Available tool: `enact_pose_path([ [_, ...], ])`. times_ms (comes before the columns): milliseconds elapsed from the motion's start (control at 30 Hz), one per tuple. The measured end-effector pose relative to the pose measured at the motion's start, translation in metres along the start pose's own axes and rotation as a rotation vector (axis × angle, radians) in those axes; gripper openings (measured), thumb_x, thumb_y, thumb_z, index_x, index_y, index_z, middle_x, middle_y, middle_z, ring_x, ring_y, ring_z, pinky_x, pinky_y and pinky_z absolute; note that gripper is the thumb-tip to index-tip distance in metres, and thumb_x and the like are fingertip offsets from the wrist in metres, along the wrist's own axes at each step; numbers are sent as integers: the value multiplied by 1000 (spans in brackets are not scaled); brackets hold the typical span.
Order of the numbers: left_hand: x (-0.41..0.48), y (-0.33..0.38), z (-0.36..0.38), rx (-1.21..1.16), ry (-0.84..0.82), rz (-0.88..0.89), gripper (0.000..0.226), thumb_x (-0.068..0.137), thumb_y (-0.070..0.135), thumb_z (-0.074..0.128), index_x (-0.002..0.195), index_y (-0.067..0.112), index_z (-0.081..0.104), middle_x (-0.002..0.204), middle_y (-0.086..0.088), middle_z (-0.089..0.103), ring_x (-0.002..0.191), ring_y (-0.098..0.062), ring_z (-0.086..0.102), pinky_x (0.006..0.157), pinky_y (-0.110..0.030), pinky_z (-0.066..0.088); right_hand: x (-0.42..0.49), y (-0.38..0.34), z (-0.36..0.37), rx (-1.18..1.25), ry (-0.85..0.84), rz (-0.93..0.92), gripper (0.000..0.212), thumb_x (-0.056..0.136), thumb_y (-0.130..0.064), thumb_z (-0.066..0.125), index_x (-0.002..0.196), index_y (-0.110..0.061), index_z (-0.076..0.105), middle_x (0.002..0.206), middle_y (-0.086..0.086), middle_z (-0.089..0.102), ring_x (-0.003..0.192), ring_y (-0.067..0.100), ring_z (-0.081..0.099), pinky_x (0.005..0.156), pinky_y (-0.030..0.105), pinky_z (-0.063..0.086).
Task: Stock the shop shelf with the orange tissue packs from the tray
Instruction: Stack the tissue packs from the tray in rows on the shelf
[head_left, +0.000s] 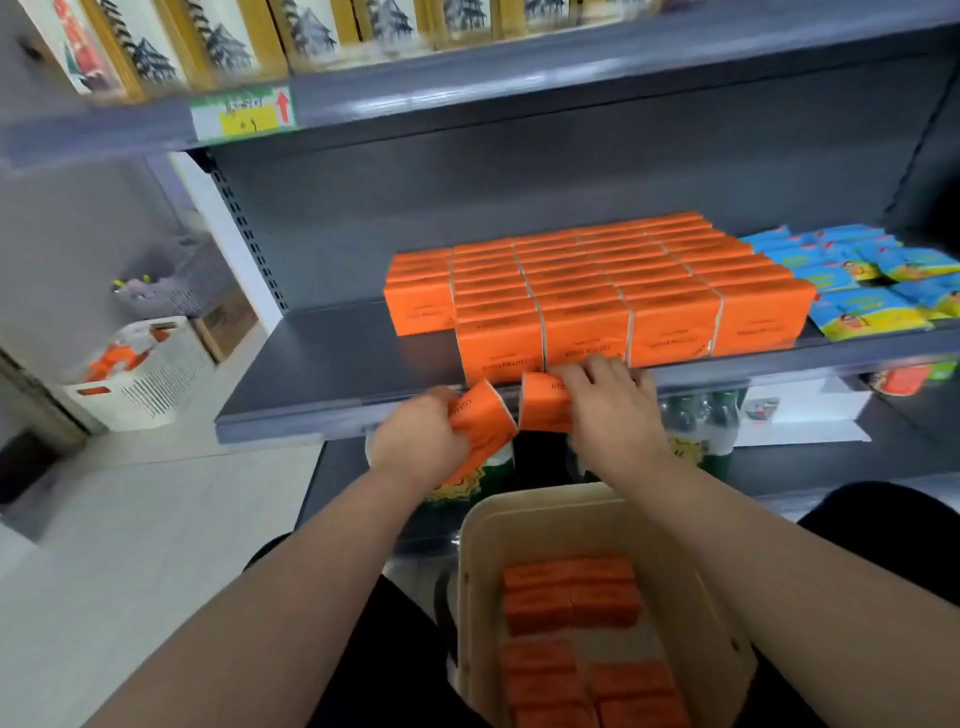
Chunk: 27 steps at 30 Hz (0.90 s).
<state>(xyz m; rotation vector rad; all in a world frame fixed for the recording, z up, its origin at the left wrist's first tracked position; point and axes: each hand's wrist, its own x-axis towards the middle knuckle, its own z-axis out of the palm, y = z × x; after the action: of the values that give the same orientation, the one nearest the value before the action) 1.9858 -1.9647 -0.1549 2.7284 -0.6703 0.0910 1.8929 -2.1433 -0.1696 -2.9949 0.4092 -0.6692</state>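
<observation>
Both hands are up at the front lip of the grey shelf. My left hand has its fingers curled round one orange tissue pack, which is tilted and sits just below the lip. My right hand grips a second orange pack from above, with the fingertips right at the shelf edge. The two held packs sit side by side; I can't tell if their corners touch. On the shelf sits a stocked block of orange packs, standing in tight rows from front to back, with the front row right beside my right hand. The left part of the shelf is bare grey. Blue-yellow sachets lie just right of the block. The beige tray is below, between my forearms, with more orange packs in the tray lying flat. Green bottles are on the shelf underneath. A white basket stands on the floor far left with orange items inside. The view is motion-blurred, so the print on the packs is unreadable.
</observation>
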Motion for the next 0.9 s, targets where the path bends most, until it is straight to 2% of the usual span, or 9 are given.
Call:
enact_pose_path([
  [100, 20, -3, -40, -8, 110, -11, 28, 82, 23, 56, 110, 22, 58, 103, -7, 67, 98, -32, 61, 71, -33, 46, 39, -10, -27, 21, 166, -27, 59, 71, -3, 67, 127, -19, 55, 111, 9, 55, 105, 32, 51, 88, 45, 36],
  [200, 45, -13, -66, 18, 184, -42, 24, 83, 21, 55, 108, 19, 57, 102, -8, 67, 97, -32, 61, 69, -32, 45, 78, -19, -46, -6, 222, -42, 55, 77, -5, 62, 128, -23, 52, 113, 7, 53, 108, 30, 49, 90, 46, 35],
  [433, 99, -42, -61, 127, 75, -116, 29, 84, 16, 50, 113, 16, 54, 106, -9, 65, 101, -31, 59, 69, -34, 45, 145, -28, -44, -43, 172, -71, 59, 80, 0, 54, 134, -24, 46, 122, 6, 49, 117, 28, 43, 95, 45, 31],
  [600, 140, -46, -47, 196, -29, -153, 40, 85, 10, 47, 124, 17, 50, 116, -10, 60, 114, -30, 51, 82, -37, 47, 175, -27, -22, -71, 65, -77, 66, 79, 4, 51, 139, -21, 42, 130, 9, 47, 124, 29, 39, 100, 46, 29],
  [800, 189, -49, -28, 360, -47, -139, 45, 84, 4, 44, 126, 19, 48, 109, -6, 62, 122, -25, 39, 83, -36, 39, 194, -12, -3, -95, 16, -119, 75, 80, 2, 53, 147, -25, 30, 135, 7, 43, 127, 27, 36, 102, 46, 26],
  [900, 212, -52, -19, 361, -6, -107, 47, 83, 2, 46, 126, 21, 50, 117, -5, 57, 122, -25, 39, 87, -38, 41, 199, -7, 3, -101, 43, -148, 69, 84, -3, 55, 146, -26, 32, 134, 5, 45, 125, 26, 38, 102, 46, 27],
])
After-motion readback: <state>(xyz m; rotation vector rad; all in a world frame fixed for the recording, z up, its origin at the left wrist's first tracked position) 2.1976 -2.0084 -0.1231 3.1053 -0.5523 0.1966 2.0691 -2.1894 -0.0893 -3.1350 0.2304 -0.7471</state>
